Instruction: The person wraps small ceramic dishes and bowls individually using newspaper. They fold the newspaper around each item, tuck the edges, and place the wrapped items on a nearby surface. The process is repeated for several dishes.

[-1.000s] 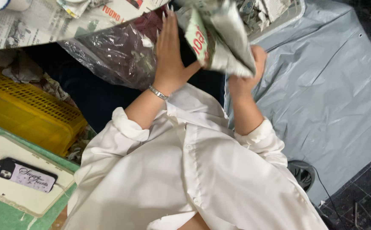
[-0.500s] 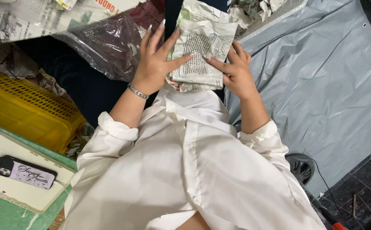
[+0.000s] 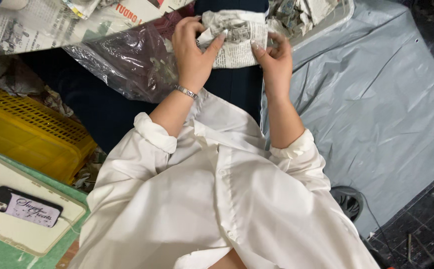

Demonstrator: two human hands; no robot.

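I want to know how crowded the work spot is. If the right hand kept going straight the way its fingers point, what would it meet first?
The right hand already grips the newspaper-wrapped bundle, fingers pointing up and away from the body. Past the bundle's edge, it would probably meet the crumpled newspaper in the clear tray first, though depth is hard to judge.

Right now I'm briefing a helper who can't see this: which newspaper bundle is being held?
Start from the grey sheet on the right; at its left edge, both hands meet. The bundle sits between the left hand and right hand, folded tight, unlike the flat newspaper beside it.
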